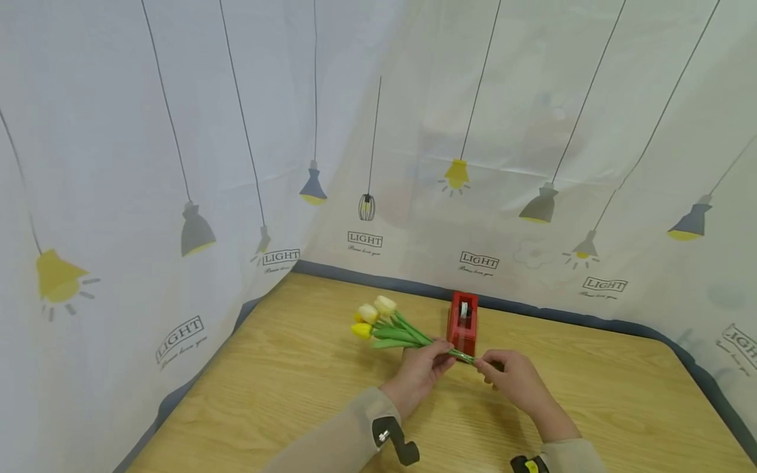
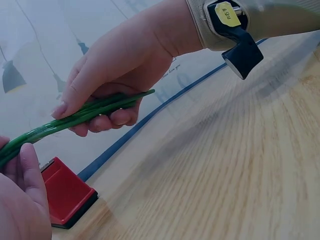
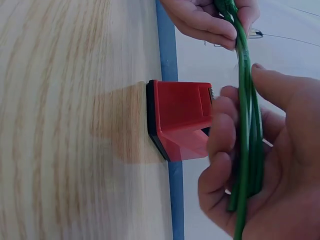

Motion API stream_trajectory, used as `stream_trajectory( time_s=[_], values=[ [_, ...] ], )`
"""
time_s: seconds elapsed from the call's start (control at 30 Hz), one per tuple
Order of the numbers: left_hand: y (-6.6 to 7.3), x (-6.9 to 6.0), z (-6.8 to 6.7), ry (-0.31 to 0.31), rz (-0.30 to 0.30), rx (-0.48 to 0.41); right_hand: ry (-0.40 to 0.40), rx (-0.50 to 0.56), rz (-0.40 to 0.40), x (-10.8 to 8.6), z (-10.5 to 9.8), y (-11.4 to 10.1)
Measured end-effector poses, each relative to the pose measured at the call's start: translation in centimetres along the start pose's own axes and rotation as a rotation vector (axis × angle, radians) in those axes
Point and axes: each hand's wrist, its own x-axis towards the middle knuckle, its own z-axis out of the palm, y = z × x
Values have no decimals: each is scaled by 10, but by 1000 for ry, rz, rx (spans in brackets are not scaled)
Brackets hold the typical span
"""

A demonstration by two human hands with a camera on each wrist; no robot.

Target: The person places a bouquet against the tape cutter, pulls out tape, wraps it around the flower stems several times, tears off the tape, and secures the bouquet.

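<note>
Left hand (image 1: 418, 369) and right hand (image 1: 517, 381) are gripping green stems (image 3: 244, 150) — probably light, flexible, slightly slick — whose bundle is likely offering surer hold than the delicate-looking blooms (image 1: 368, 313).

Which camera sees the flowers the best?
The head view: it shows the flowers' yellow and whitish blooms, leaves and stems together. The left wrist view shows green stems but no blooms. The right wrist view shows the stems close up, also without blooms.
</note>
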Motion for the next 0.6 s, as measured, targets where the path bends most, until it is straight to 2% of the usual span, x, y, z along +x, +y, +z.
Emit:
stream_trajectory(
  time_s=[0.17,0.27,0.6],
  values=[
    [-1,1,0,-21,10,15,-74,46,97,-3,2,-1],
    [-2,2,-2,-31,12,29,-92,67,132,-4,2,-2],
    [-3,5,-3,-32,11,37,-77,32,124,1,3,4]
  ],
)
